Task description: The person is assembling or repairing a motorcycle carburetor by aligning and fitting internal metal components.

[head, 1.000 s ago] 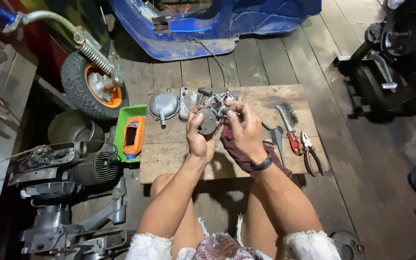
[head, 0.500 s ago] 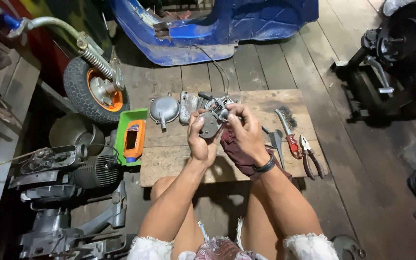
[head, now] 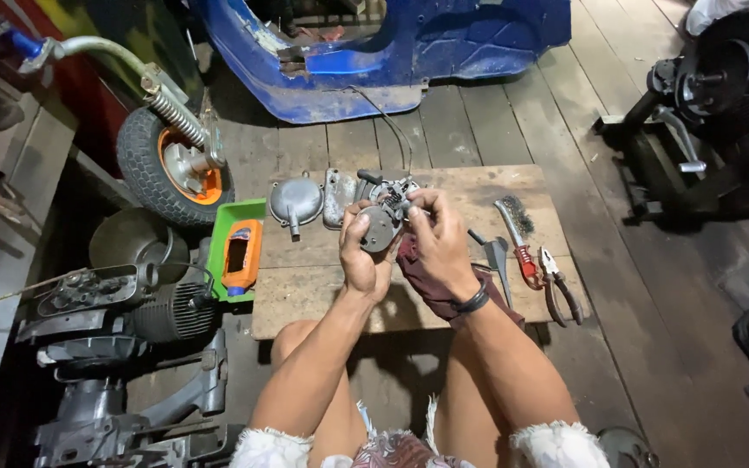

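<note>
Got this small metal carburetor part [head: 381, 227] up over the wooden board [head: 322, 290], left hand [head: 360, 260] wrapped round its round grey body, right hand [head: 437, 247] fingers pinched on the top end. Feels like solid cast metal to me, stiff, probably greasy, so I grip the body, not the springy bits. Dark red rag [head: 422, 282] under my wrist; pliers [head: 556, 286], wire brush [head: 513, 227] and covers [head: 296, 201] close by.

Pliers [head: 558, 286] right of brush [head: 513, 227], on board [head: 305, 290]
</note>
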